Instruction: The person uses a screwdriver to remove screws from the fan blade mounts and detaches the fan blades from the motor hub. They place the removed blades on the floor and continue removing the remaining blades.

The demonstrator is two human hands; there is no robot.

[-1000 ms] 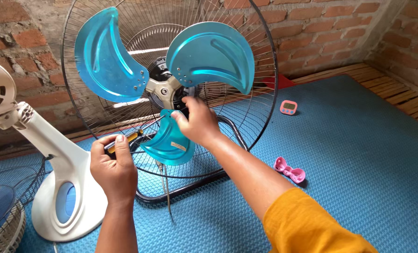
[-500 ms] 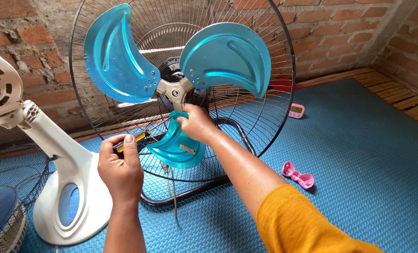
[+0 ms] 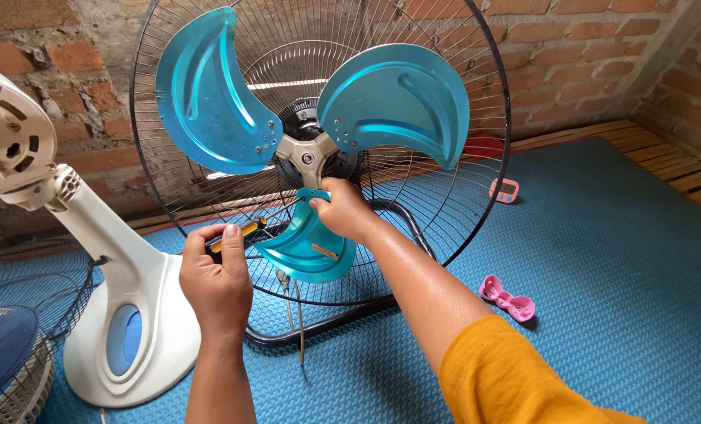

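Note:
A large floor fan stands on a blue mat, its round wire guard open at the front. Three teal metal blades sit on a silver hub. My right hand grips the top of the lowest blade, just under the hub. My left hand is closed on a screwdriver with a yellow and black handle, whose shaft points toward that blade's root. The upper left blade and upper right blade are untouched.
A white fan stand with its motor head rises at the left, and a small fan guard lies at the bottom left. A pink bow-shaped object and a small pink timer lie on the mat. Behind is a brick wall.
My right hand slid from the hub down onto the top of the lowest blade. The view shifted left, so the fan and both hands now sit further right.

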